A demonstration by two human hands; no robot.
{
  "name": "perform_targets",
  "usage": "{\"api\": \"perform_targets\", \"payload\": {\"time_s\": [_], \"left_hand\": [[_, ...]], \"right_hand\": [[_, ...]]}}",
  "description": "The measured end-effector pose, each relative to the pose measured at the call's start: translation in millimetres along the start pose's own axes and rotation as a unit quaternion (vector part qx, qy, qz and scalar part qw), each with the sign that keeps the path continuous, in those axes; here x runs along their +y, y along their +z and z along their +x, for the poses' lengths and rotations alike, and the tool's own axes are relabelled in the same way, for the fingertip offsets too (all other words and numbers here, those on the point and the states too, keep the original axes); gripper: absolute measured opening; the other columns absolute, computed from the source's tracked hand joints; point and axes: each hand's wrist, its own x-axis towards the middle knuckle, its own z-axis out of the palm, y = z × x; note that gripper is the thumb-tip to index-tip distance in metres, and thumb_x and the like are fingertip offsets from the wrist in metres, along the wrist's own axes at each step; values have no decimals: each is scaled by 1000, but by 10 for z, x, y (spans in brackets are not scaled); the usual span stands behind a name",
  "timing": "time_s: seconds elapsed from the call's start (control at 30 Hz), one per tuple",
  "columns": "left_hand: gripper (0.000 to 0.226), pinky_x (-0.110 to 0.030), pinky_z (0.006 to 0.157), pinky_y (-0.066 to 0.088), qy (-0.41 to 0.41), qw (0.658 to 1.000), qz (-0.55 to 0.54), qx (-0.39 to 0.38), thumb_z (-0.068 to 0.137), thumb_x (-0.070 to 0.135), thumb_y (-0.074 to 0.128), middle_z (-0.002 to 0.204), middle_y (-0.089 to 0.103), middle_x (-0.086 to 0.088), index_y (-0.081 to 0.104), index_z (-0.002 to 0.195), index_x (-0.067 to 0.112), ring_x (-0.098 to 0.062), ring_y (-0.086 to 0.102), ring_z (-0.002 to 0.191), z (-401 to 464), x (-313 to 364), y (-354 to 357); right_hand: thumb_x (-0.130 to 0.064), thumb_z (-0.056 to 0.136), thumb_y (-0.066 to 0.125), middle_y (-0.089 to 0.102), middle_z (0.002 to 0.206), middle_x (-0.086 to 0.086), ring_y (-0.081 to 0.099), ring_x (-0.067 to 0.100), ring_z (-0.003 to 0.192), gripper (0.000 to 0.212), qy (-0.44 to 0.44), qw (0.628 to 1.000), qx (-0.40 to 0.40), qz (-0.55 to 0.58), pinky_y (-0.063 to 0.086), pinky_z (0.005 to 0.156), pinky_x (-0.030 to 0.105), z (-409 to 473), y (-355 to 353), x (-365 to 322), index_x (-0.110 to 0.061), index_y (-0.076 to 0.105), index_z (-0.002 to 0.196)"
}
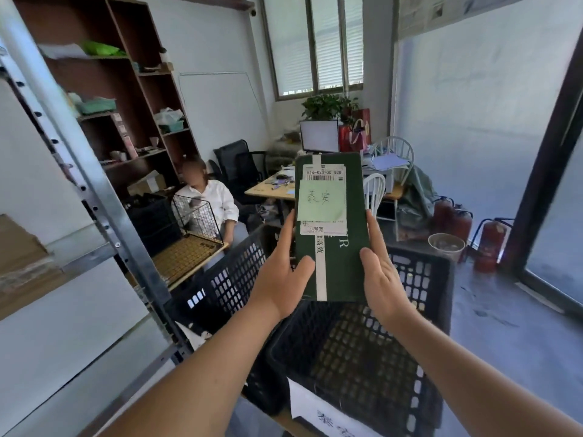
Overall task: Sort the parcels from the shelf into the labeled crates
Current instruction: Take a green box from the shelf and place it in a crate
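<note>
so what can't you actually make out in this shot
Head view only:
- White crate label: cut off by the bottom edge, characters unreadable.
- Green parcel: printed text partly covered by the shipping label and white tape; small print too tiny.
- Floor of the near black crate: dark, contents unclear.
- Far black crate: inside hidden by the left hand, right hand and parcel.

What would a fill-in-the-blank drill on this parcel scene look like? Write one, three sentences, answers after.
1. The green parcel is held by ____ hands, the left hand and the right hand.
2. The pale green note stuck on the parcel is written by ____.
3. The crate under the parcel is coloured ____.

Answers: both; hand; black
</note>
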Motion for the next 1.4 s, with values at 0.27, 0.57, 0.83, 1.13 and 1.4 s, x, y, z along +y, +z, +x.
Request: {"api": "perform_targets", "payload": {"time_s": [0.27, 0.57, 0.83, 1.13, 1.4], "left_hand": [[82, -40, 109, 51, 1, 993, 24, -119, 94, 51, 50, 152, 50, 36, -2, 153, 76, -5, 59, 132, 446, -603, 610], [102, -48, 120, 44, 1, 959, 37, -280, 85, 71, 66, 167, 39, 20, -3, 160, 65, -13, 43, 152, 868, -1331, 894], [70, -44, 128, 34, 59, 924, 50, -376, 94, 40, 59, 162, 42, 20, 33, 157, 60, -7, 36, 153, 1212, -1888, 667], [83, -35, 100, 54, -130, 965, 127, -186, 95, 26, 64, 133, 61, 11, 22, 163, 48, -15, 62, 115, 1437, -2419, 890], [80, -25, 80, 56, -178, 962, 111, -177, 94, 27, 65, 102, 70, 20, 26, 159, 54, -2, 68, 89, 1477, -2416, 943]], "right_hand": [[-35, 104, 42, 52, 149, -14, 70, 13, 102, 69, 127, 968, 139, -164, 65, 76, 47, -31, -233, 630, -69, 6, 152], [-99, 54, 57, 26, 158, 13, 35, 38, 144, 139, 366, 825, 185, -389, 45, 107, 56, 416, 145, 1073, -38, -7, 161], [-88, 53, 63, 22, 158, 17, 37, 43, 141, 135, 457, 794, 160, -367, 45, 109, 54, 597, 278, 1646, -46, -7, 159], [-87, 64, 65, 19, 157, 18, 30, 40, 142, 130, 496, 752, 135, -413, 44, 104, 53, 861, 556, 2684, -40, -9, 159], [-89, 67, 62, 12, 163, 22, 28, 45, 144, 130, 518, 719, 100, -452, 43, 106, 56, 1135, 649, 3305, -38, -12, 161]]}}
